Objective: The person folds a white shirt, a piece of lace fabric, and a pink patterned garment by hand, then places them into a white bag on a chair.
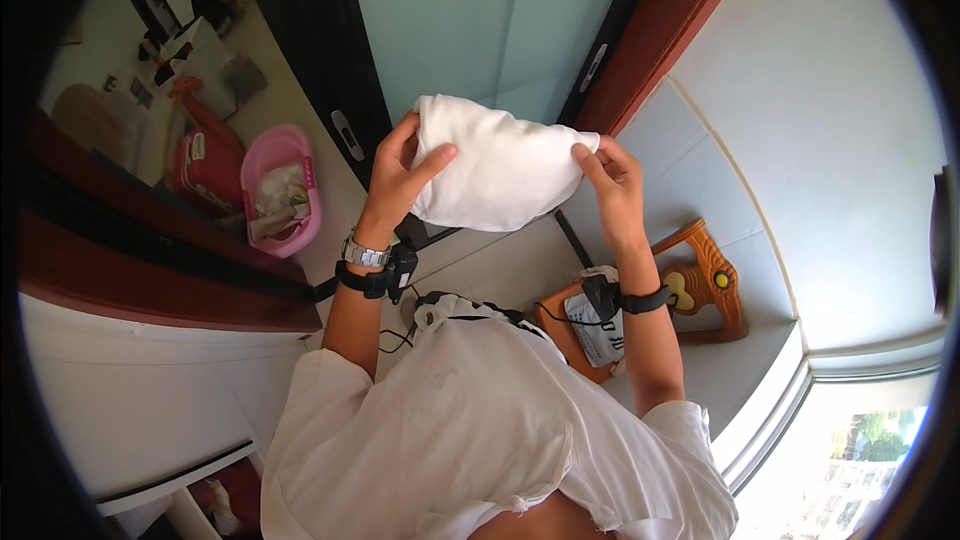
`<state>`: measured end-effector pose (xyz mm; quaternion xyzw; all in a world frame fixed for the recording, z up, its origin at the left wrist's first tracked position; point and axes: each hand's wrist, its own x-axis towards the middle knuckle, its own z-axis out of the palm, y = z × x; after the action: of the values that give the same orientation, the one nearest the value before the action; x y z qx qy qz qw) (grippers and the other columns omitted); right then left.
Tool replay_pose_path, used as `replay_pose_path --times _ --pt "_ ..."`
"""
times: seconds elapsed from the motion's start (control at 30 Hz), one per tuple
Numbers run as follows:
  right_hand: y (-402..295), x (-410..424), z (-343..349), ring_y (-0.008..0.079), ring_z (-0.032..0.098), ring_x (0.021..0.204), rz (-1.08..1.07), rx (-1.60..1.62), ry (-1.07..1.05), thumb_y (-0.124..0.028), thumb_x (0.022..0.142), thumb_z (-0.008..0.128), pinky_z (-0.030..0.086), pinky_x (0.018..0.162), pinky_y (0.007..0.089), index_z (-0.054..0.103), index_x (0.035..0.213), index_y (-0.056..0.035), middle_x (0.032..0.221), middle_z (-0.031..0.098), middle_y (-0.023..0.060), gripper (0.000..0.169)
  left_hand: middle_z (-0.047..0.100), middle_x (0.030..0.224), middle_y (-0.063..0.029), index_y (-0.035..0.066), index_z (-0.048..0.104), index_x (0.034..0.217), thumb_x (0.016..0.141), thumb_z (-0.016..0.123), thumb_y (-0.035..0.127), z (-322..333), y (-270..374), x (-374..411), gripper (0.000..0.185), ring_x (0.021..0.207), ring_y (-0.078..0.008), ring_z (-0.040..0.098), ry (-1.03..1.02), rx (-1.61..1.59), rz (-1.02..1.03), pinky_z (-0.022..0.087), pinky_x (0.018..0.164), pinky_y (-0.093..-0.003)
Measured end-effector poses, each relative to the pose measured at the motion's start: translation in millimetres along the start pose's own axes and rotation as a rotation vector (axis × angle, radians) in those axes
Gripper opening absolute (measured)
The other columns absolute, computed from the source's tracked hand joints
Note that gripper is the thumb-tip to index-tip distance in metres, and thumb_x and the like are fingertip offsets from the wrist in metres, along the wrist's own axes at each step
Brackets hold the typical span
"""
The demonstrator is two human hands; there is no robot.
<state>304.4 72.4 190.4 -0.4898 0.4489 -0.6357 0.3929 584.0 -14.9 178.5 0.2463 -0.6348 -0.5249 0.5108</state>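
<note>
A folded white cloth (499, 165) is held up between my two hands in front of my chest. My left hand (405, 172) grips its left edge, with the thumb on the near face and the fingers behind. At the upper right corner, my right hand (611, 172) pinches the cloth between thumb and fingers. A metal watch (365, 251) and a black strap with a small device (390, 272) are on my left wrist. My right wrist bears a similar strapped device (626, 298) with a cable. Whatever lies directly behind the cloth is hidden.
Ahead stands a dark-framed glass sliding door (480, 22). A pink plastic tub (281, 240) holding bags is at the left. To the right is a carved wooden chair (720, 315) with a printed bag (596, 334) on its seat, near a window (847, 450).
</note>
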Motion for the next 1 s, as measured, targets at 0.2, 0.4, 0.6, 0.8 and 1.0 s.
replay_pose_path --times 0.2,0.4,0.6,0.8,1.0 --pt "-4 5 -15 0.0051 0.062 0.084 -0.026 0.06 0.031 -0.019 0.107 0.066 0.048 0.079 0.0232 0.073 0.11 -0.0021 0.094 0.072 -0.0022 0.018 0.065 0.136 -0.0139 -0.003 0.049 0.15 0.089 0.087 0.023 22 6 0 0.077 0.129 -0.0242 0.06 -0.096 0.043 -0.035 0.048 0.11 -0.0393" --pt "-6 4 -20 0.0081 0.064 0.093 -0.014 0.044 -0.01 -0.021 0.107 0.066 0.049 0.089 0.0261 0.074 0.111 -0.0024 0.101 0.073 -0.0008 0.02 0.07 0.127 -0.011 -0.004 0.07 0.125 0.087 0.087 0.016 10 -4 -3 0.047 0.12 -0.0223 0.064 -0.087 0.045 0.024 0.049 0.106 -0.037" --pt "-14 5 -16 0.0095 0.064 0.099 -0.004 0.086 -0.029 -0.021 0.107 0.065 0.049 0.096 0.0277 0.074 0.112 -0.002 0.105 0.074 0.0008 0.021 0.069 0.117 -0.0097 -0.002 0.078 0.101 0.084 0.089 0.018 11 7 -9 0.029 0.111 -0.0236 0.066 -0.062 0.281 0.172 0.051 0.098 -0.0366" --pt "-7 5 -19 0.0073 0.061 0.097 -0.011 0.093 0.023 -0.021 0.108 0.064 0.046 0.094 0.0259 0.072 0.109 -0.0032 0.102 0.072 -0.002 0.019 0.064 0.127 -0.0121 -0.004 0.077 0.111 0.085 0.087 0.013 7 20 -11 0.032 0.12 -0.0253 0.061 -0.089 0.411 0.219 0.048 0.104 -0.0381" --pt "-11 4 -20 0.0058 0.058 0.094 -0.073 0.004 0.072 -0.022 0.108 0.065 0.045 0.091 0.0242 0.07 0.105 -0.0033 0.097 0.066 -0.0043 0.02 0.059 0.125 -0.0094 -0.01 0.072 0.11 0.089 0.08 -0.004 20 20 1 0.023 0.111 -0.0183 0.064 -0.002 0.326 0.283 0.053 0.095 -0.0305"
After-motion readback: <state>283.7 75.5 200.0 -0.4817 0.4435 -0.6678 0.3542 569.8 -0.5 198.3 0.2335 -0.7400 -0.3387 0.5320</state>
